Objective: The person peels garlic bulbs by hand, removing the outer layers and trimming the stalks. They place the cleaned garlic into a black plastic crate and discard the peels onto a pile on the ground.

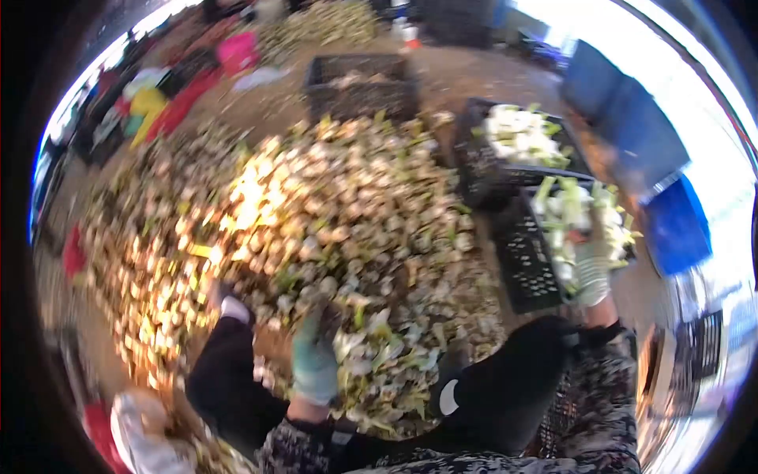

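Bulbs (355, 186) lie in a broad heap on the floor (466, 67), in front of the seated person. The gloved right hand (591, 265) reaches over the near edge of a black crate (521, 257), toward its right corner, among the white, green-leaved vegetables (557, 213) inside; whether it is spread or pinching one, I cannot tell through the blur. The gloved left hand (317, 351) points down at the heap's near edge, beside pale leafy scraps (387, 355); its grip is also too blurred to tell. Another loaded crate (474, 154) adjoins the first one's far edge, and a third crate (359, 99) stands at the heap's far edge.
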Tool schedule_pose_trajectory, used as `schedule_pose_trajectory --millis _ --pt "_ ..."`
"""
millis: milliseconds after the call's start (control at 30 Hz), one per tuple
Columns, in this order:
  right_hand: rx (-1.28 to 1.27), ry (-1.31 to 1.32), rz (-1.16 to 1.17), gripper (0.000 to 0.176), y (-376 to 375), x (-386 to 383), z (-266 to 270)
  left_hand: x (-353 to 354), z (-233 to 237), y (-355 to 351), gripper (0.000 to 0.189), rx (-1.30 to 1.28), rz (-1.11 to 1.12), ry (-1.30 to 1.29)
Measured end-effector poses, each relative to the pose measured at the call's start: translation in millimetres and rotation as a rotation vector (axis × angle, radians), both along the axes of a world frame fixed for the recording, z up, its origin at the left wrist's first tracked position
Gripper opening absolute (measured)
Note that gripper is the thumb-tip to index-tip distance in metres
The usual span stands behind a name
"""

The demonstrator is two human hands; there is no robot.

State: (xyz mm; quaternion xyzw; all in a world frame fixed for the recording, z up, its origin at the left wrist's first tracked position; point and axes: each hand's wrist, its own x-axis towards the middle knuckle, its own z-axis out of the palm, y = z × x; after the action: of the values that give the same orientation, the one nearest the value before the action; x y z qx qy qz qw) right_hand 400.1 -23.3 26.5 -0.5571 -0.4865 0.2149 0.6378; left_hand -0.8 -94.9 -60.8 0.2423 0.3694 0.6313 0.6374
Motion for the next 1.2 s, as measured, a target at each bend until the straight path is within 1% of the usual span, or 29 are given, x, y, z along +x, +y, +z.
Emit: schedule_pose_trajectory --millis 33,67,100,133,200,233,267,300,333,400,433,500,533,567,600,667,700,767,833,867,900,933,967,1000,1067,1100,1133,1167,1200 --pt "-0.235 -0.722 -0.247 0.057 8.7 23.0 4.6 -3.4 -7.3 1.3 0.042 -0.075 0.066 -0.025" --pt "-0.317 -1.288 -0.424 0.062 24.6 55.5 -18.0 0.7 -3.0 6.6 0.035 -0.061 0.149 -0.052" --pt "-0.572 -1.456 -0.395 0.064 40.8 84.6 -41.0 -1.9 -13.2 3.2 0.032 -0.117 0.185 -0.08" --pt "-1.065 -1.543 -0.138 0.063 60.5 86.2 -38.7 -6.4 -23.7 3.1 0.029 -0.168 0.21 -0.111" --pt "-1.256 -1.661 -0.17 0.065 97.5 61.4 -51.4 -11.1 -13.7 3.6 0.026 -0.344 0.234 -0.197" --pt "-1.062 -1.479 -0.283 0.065 94.1 -1.1 -26.7 -14.9 -19.0 3.2 0.025 -0.371 0.259 -0.204" --pt "-0.681 -1.653 -0.348 0.057 106.0 -21.1 -35.4 -17.4 -25.4 1.4 0.024 -0.402 0.279 -0.21" --pt "-0.419 -1.632 -0.224 0.047 116.8 -57.5 -36.8 -17.7 -32.5 0.9 0.024 -0.427 0.294 -0.206" --pt "-0.299 -1.473 -0.04 0.042 126.1 -85.5 -54.1 -16.9 -40.4 1.1 0.022 -0.46 0.319 -0.199" --pt "-0.489 -0.918 0.479 0.041 135.1 -145.8 -117.3 -18.3 -67.7 -1.1 0.019 -0.524 0.349 -0.211" --pt "-0.858 -0.939 0.582 0.043 127.9 -200.8 -121.1 -17.4 -63.4 3.0 0.018 -0.574 0.356 -0.225" --pt "-0.869 -0.784 0.834 0.065 108.2 -244.4 -237.3 -16.9 -55.0 6.1 0.018 -0.652 0.359 -0.292" --pt "-1.042 -0.969 0.861 0.075 96.7 -287.6 -215.7 -18.1 -48.6 7.6 0.018 -0.666 0.37 -0.291" --pt "-1.036 -1.156 0.881 0.078 86.5 -312.6 -223.5 -19.4 -39.2 10.3 0.019 -0.654 0.367 -0.32" --pt "-0.844 -1.42 0.794 0.075 71.8 -329.9 -250.4 -22.6 -36.6 12.3 0.02 -0.638 0.366 -0.348" --pt "-1.018 -1.427 0.754 0.074 72.6 -341.5 -290.4 -29.2 -47.2 5.6 0.027 -0.629 0.345 -0.287" --pt "-1.026 -1.425 0.767 0.074 68.3 -339.9 -298.0 -30.9 -44.4 5.4 0.027 -0.606 0.337 -0.237" --pt "-0.831 -1.428 0.786 0.069 69.3 -324.7 -305.0 -29.6 -41.1 5.1 0.029 -0.572 0.329 -0.197" --pt "-0.914 -1.325 0.738 0.064 66.6 -316.8 -311.6 -27.6 -44.3 2.1 0.029 -0.55 0.287 -0.199" --pt "-0.996 -1.211 0.693 0.06 67.6 -313.5 -310.2 -26.6 -46.2 0.7 0.029 -0.533 0.245 -0.194" --pt "-1.284 -0.737 0.79 0.066 74.3 -310.9 -286.2 -26.5 -46.7 1.1 0.028 -0.567 0.251 -0.243" --pt "-1.444 -0.044 0.675 0.06 74.8 -308.8 -292.5 -29.3 -45.9 1.3 0.028 -0.555 0.242 -0.236" --pt "-1.315 0.357 0.778 0.058 66.5 -292.3 -294.3 -32.6 -44.8 0.8 0.027 -0.59 0.256 -0.243" --pt "-1.149 0.745 0.864 0.056 58.1 -287.6 -259.8 -34.9 -44.5 -0.3 0.027 -0.626 0.272 -0.252" --pt "-0.869 0.621 1.301 0.054 49.4 -283.8 -170.7 -35.7 -42.3 -0.6 0.03 -0.623 0.243 -0.249" --pt "-0.843 0.622 1.434 0.06 41.4 -289.8 -124.3 -34.6 -33.8 1.8 0.033 -0.525 0.062 -0.405" --pt "-0.798 0.449 1.447 0.067 30.7 -279.0 -89.9 -32.6 -23.7 4.2 0.037 -0.423 -0.127 -0.554" --pt "-0.809 0.417 1.439 0.069 23.3 -268.7 -89.6 -24.3 -5.1 5.6 0.047 -0.295 -0.165 -0.546" --pt "-0.821 0.385 1.431 0.072 17.2 -260.0 -86.7 -21.1 -1.0 2.6 0.047 -0.281 -0.181 -0.543"
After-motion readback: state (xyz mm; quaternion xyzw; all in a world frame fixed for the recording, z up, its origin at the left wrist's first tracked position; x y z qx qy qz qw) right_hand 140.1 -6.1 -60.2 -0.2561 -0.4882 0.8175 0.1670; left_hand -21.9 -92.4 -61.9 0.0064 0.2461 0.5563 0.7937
